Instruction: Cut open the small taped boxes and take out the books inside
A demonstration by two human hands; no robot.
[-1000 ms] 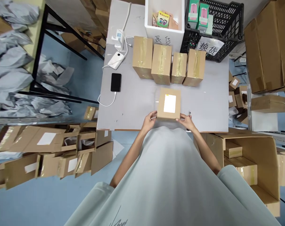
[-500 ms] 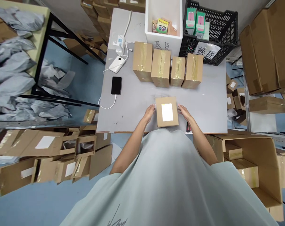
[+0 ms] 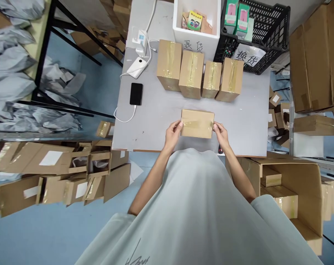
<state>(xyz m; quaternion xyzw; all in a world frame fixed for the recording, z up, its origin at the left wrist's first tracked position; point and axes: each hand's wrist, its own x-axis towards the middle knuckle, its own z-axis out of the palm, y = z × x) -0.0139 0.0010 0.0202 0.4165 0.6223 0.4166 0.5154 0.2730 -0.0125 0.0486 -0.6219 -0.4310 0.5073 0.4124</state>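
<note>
A small brown cardboard box [image 3: 197, 124] is held between my two hands over the front of the grey table [image 3: 155, 138]. One taped side of it faces up, with a strip of clear tape along the middle. My left hand [image 3: 173, 135] grips its left end, the thumb on the edge. My right hand [image 3: 221, 133] closes on the right end, fingertips against the cardboard. A small dark and red tool [image 3: 220, 149] lies by the table's front edge, partly hidden by my right forearm.
Behind stand several taped boxes [image 3: 191, 75] in a row, a white foam bin [image 3: 196, 40] and a black crate [image 3: 271, 29]. A black phone [image 3: 136, 94] and a white power bank [image 3: 137, 67] lie at left with cables. A large open carton [image 3: 307, 191] stands at right.
The box has been turned: its white-labelled face was up before, and now a taped side is. Both hands have closed on its ends. The view has shifted slightly.
</note>
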